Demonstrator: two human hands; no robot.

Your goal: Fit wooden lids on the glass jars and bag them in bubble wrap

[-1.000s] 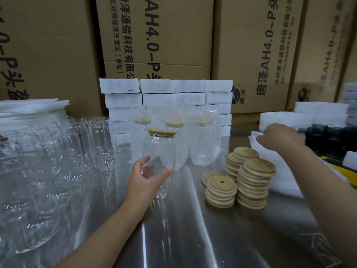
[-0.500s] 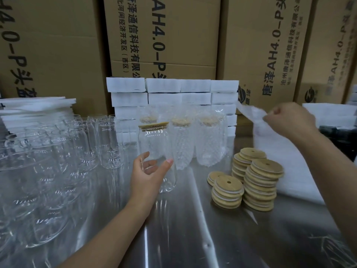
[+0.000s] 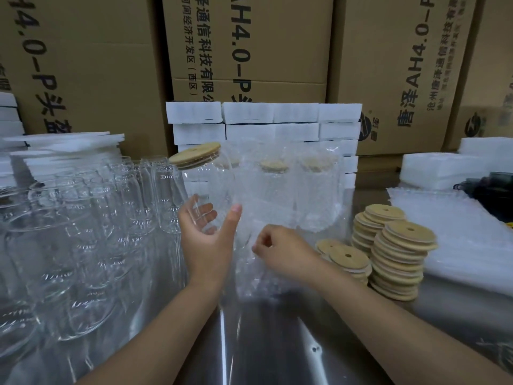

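Above tabletop point(image 3: 277, 343), tilted lidded jar point(image 3: 205, 187) gripped by left hand point(image 3: 206, 240), bubble-wrap bag point(image 3: 249, 276) pinched by right hand point(image 3: 280, 254); wooden lid point(image 3: 195, 156) possibly snagged off by bag mouth.

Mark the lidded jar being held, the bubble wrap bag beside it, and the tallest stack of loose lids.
lidded jar point(image 3: 206, 185), head view, glass wall below its lid.
bubble wrap bag point(image 3: 258, 279), head view, its lower half.
tallest lid stack point(image 3: 397, 270), head view, its side.

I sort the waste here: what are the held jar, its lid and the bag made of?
Jar: clear glossy glass, seemingly; see-through with sharp highlights. Lid: matte tan wood, perhaps bamboo; layered edge. Bag: clear plastic bubble wrap, dimpled all over.
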